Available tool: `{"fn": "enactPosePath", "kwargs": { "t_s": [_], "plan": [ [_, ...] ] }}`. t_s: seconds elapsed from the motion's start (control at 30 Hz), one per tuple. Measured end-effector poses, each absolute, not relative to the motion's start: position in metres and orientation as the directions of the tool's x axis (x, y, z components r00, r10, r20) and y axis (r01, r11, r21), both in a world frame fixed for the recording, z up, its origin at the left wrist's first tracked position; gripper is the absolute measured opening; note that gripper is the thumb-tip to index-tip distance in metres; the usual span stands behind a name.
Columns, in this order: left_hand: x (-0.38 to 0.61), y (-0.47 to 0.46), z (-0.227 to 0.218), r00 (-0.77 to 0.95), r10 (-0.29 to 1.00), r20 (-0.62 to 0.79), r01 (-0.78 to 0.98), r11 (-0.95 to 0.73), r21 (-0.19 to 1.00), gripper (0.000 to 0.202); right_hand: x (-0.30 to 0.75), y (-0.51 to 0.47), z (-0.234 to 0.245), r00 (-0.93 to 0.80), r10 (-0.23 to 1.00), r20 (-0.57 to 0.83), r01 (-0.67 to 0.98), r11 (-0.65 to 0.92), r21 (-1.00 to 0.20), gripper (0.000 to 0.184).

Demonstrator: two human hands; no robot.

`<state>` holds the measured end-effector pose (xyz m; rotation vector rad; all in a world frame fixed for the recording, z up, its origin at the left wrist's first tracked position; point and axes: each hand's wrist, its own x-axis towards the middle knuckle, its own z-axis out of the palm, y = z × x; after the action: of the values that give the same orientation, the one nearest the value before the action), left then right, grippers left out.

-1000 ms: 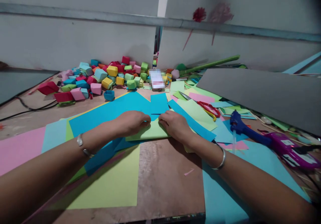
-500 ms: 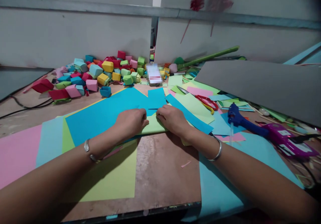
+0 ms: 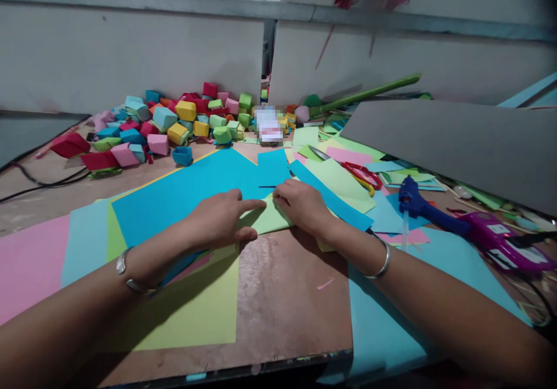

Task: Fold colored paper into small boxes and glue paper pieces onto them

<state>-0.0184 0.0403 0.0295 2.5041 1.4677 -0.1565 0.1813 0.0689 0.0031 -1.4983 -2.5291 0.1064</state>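
Observation:
A small light green paper (image 3: pixel 266 219) lies on the wooden table (image 3: pixel 287 296), on top of a large blue sheet (image 3: pixel 183 194). My left hand (image 3: pixel 220 220) rests on the green paper's left part, index finger stretched out along its top edge, the other fingers curled. My right hand (image 3: pixel 300 203) presses the paper's right part with its fingers bent down on the edge. The two hands nearly touch at the fingertips. Each wrist wears a silver bangle.
A heap of folded paper boxes (image 3: pixel 174 125) in many colours lies at the back left. Red scissors (image 3: pixel 363 177) and a blue and purple glue gun (image 3: pixel 461 226) lie to the right. A grey board (image 3: pixel 456 145) leans at the right. Loose coloured sheets cover the table; a black cable (image 3: pixel 43 183) runs at the left.
My left hand has slid back along the green paper and its index finger now points right along the fold. My right hand stays on the paper's right part.

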Motion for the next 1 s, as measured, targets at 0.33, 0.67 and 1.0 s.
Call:
{"fn": "enactPosePath", "kwargs": {
  "t_s": [0.33, 0.67, 1.0],
  "plan": [
    [-0.027, 0.048, 0.017, 0.545, 0.818, -0.184, 0.835, -0.513, 0.198, 0.059, 0.173, 0.046, 0.022, -0.524, 0.842, 0.13, 0.842, 0.535, -0.068, 0.025],
    [-0.026, 0.048, 0.02, 0.529, 0.825, -0.198, 0.844, -0.487, 0.225, 0.064, 0.166, -0.021, 0.013, -0.771, 0.633, -0.072, 0.608, 0.764, 0.216, 0.04],
    [-0.027, 0.048, 0.022, 0.546, 0.811, -0.21, 0.832, -0.496, 0.25, 0.065, 0.177, -0.02, 0.038, -0.54, 0.775, -0.328, 0.694, 0.631, 0.348, 0.026]
  ]
}}
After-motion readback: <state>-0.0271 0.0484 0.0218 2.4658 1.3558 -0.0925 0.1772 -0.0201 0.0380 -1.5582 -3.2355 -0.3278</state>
